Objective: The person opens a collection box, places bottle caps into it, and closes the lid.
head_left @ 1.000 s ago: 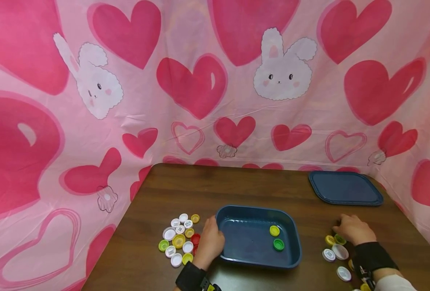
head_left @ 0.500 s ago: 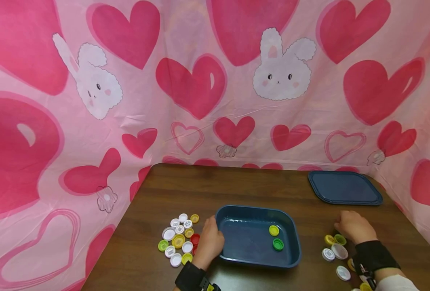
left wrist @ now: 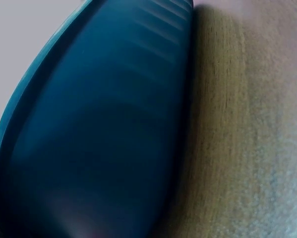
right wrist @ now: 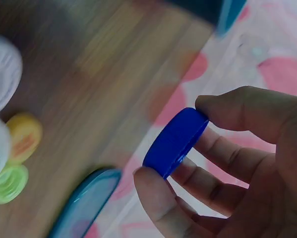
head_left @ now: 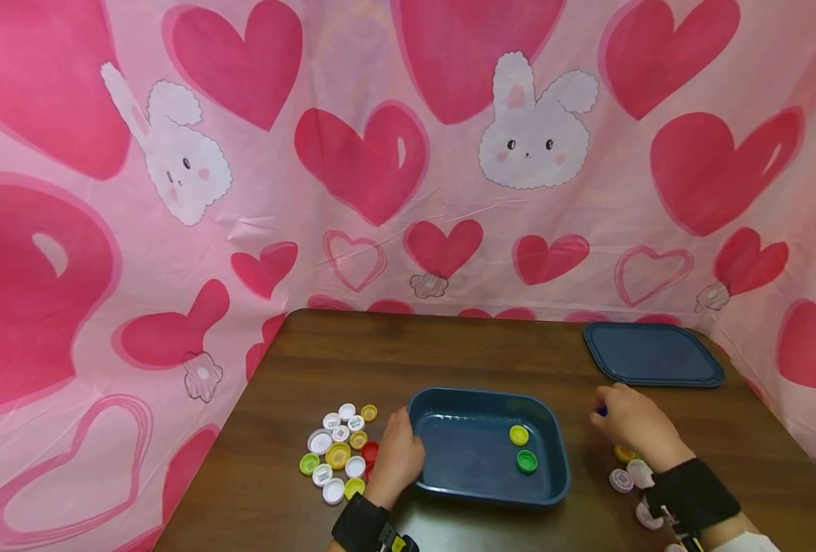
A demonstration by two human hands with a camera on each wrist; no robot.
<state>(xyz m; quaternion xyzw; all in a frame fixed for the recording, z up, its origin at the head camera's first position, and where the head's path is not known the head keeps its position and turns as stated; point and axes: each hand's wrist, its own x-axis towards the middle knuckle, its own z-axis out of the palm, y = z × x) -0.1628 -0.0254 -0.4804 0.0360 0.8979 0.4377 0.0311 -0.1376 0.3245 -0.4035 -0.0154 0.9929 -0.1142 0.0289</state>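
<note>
My right hand [head_left: 632,425] pinches a blue bottle cap [right wrist: 175,142] between thumb and fingers, raised above the table just right of the blue tray [head_left: 560,468]; a sliver of the blue cap [head_left: 600,412] shows at the fingertips. My left hand [head_left: 397,458] grips the tray's left rim, and the left wrist view shows only the tray's outer wall [left wrist: 98,124] up close. A yellow cap [head_left: 519,435] and a green cap [head_left: 527,461] lie inside the tray.
A cluster of several white, yellow, green and red caps [head_left: 339,454] lies left of the tray. More caps [head_left: 622,480] sit under my right wrist. A blue lid [head_left: 653,354] lies at the back right corner. Pink heart-print cloth [head_left: 380,153] surrounds the wooden table [head_left: 380,360].
My right hand lifted off the right cap pile with a blue cap and moved left toward the tray. The left hand stayed on the tray rim.
</note>
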